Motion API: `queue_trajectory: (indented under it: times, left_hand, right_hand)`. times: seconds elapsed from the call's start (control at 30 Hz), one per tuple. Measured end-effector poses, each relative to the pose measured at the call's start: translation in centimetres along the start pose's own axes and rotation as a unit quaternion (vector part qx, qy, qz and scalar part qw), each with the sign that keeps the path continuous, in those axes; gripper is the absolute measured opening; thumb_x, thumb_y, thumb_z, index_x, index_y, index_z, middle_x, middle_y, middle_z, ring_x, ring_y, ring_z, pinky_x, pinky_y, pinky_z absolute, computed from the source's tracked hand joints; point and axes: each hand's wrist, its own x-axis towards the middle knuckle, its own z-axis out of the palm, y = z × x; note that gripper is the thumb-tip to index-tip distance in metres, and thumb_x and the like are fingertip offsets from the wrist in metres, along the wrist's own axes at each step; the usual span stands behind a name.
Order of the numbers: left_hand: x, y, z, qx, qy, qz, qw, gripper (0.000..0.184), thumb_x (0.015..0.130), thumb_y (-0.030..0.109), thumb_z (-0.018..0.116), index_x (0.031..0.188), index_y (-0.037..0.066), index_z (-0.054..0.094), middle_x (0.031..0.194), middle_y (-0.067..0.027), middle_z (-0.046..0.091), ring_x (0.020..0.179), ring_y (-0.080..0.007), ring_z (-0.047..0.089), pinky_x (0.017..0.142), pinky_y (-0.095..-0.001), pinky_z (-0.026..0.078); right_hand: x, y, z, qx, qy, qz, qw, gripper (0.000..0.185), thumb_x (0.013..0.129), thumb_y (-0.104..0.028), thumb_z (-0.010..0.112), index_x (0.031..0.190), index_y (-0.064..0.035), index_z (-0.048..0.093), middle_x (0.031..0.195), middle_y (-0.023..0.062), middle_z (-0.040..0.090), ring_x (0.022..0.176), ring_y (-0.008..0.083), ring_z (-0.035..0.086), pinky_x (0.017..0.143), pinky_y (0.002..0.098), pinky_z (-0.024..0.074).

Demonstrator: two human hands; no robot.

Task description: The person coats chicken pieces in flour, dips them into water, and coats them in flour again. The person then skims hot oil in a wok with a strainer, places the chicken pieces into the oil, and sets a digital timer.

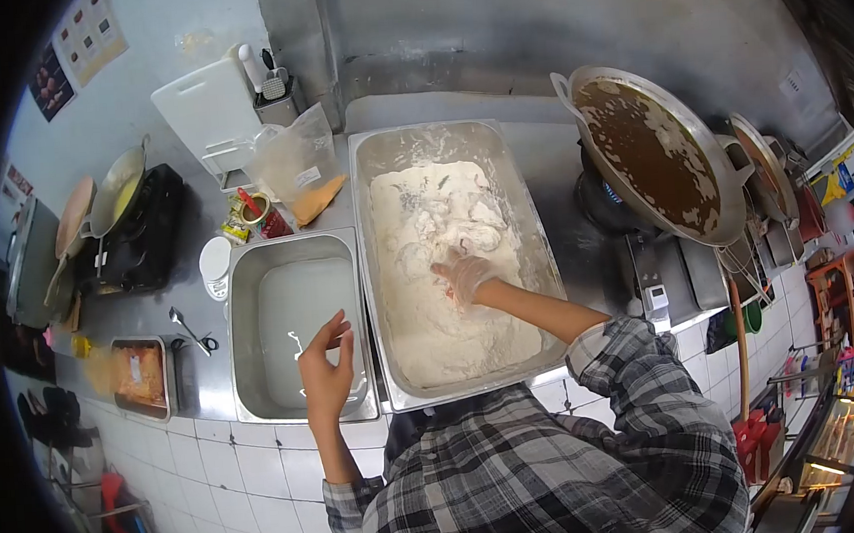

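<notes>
1. While the right hand (465,276), in a clear glove, presses into the flour (453,349), its fingers are partly buried, so I cannot tell whether they grip anything; a reddish patch shows beside them.
2. Just beyond that hand, the floured pieces (471,237) lie heaped in the upper middle of the large metal tray (535,229), thickly coated and resting on the flour.
3. The left hand (328,367) is bare and raised above the near right part of the metal pan of water (236,329); its fingers are bent and spread from the thumb, with a free gap between.
4. The tray and the pan stand side by side on the steel desk (554,164), the pan to the left.
5. To the tray's right, a big wok (712,237) holds brown oil (641,143) with pale foam on it, and a blue flame (612,192) shows below.
6. Behind the pan are a clear plastic bag (293,159) and a white cutting board (203,109) propped upright.
7. Left of the pan, a spoon (187,328) lies near a small tray (168,384) with orange-coloured food (141,376) inside.
</notes>
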Motion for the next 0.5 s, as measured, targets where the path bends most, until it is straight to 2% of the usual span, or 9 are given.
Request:
queue_trajectory:
  times: [0.1, 0.17, 0.3, 0.33, 0.43, 0.5]
  left_hand:
    - [-1.4, 0.6, -2.3, -0.013, 0.05, -0.003, 0.999, 0.028, 0.09, 0.011, 0.057, 0.116, 0.002, 0.062, 0.096, -0.0156, 0.069, 0.087, -0.0208, 0.067, 0.082, -0.0308, 0.048]
    - [-2.4, 0.4, -3.7, -0.023, 0.087, -0.032, 0.995, 0.027, 0.092, 0.014, 0.055, 0.116, 0.002, 0.062, 0.095, -0.0136, 0.07, 0.089, -0.0176, 0.065, 0.084, -0.0313, 0.047]
    - [-4.6, -0.2, -6.2, -0.073, 0.165, -0.061, 0.982, 0.029, 0.095, 0.019, 0.052, 0.116, 0.001, 0.062, 0.093, -0.0118, 0.069, 0.09, -0.0167, 0.064, 0.087, -0.0304, 0.045]
    - [-5.1, -0.5, -6.7, -0.081, 0.182, -0.062, 0.978, 0.029, 0.096, 0.019, 0.051, 0.116, 0.001, 0.062, 0.093, -0.0118, 0.069, 0.09, -0.0169, 0.064, 0.087, -0.0301, 0.045]
    - [-6.8, -1.7, -8.2, -0.08, 0.216, -0.06, 0.971, 0.029, 0.097, 0.018, 0.049, 0.116, 0.0, 0.061, 0.093, -0.0119, 0.069, 0.089, -0.0167, 0.064, 0.087, -0.0295, 0.045]
    - [-8.1, -3.1, -9.3, -0.085, 0.238, -0.064, 0.965, 0.029, 0.097, 0.018, 0.048, 0.116, -0.001, 0.06, 0.092, -0.0121, 0.069, 0.089, -0.0167, 0.065, 0.087, -0.0294, 0.045]
  right_hand:
    - [2.1, 0.1, 3.9, -0.022, 0.081, -0.036, 0.996, 0.071, 0.075, -0.032, 0.069, 0.139, -0.0225, 0.04, 0.137, 0.0205, 0.042, 0.103, 0.0324, 0.06, 0.083, 0.0401, 0.0498]
    - [2.4, 0.2, 4.7, -0.004, 0.079, -0.06, 0.995, 0.067, 0.075, -0.029, 0.068, 0.137, -0.0199, 0.043, 0.13, 0.0193, 0.048, 0.101, 0.0315, 0.061, 0.081, 0.0413, 0.0497]
    - [0.7, 0.7, 2.6, 0.02, 0.128, -0.097, 0.987, 0.065, 0.074, -0.025, 0.067, 0.134, -0.0119, 0.045, 0.114, 0.0191, 0.059, 0.097, 0.0325, 0.062, 0.08, 0.0412, 0.0497]
    - [1.2, 1.2, 2.2, 0.046, 0.14, -0.1, 0.984, 0.063, 0.073, -0.02, 0.067, 0.13, -0.0029, 0.045, 0.107, 0.0189, 0.063, 0.095, 0.0314, 0.063, 0.08, 0.0389, 0.0497]
    - [0.7, 3.0, 1.4, 0.267, 0.076, -0.047, 0.959, 0.064, 0.073, -0.018, 0.066, 0.128, 0.003, 0.042, 0.102, 0.0199, 0.065, 0.094, 0.031, 0.064, 0.081, 0.0372, 0.0494]
    - [2.1, 6.0, 3.6, 0.301, 0.068, 0.007, 0.951, 0.064, 0.073, -0.016, 0.065, 0.128, 0.0051, 0.039, 0.1, 0.0202, 0.065, 0.095, 0.0308, 0.064, 0.082, 0.0369, 0.0493]
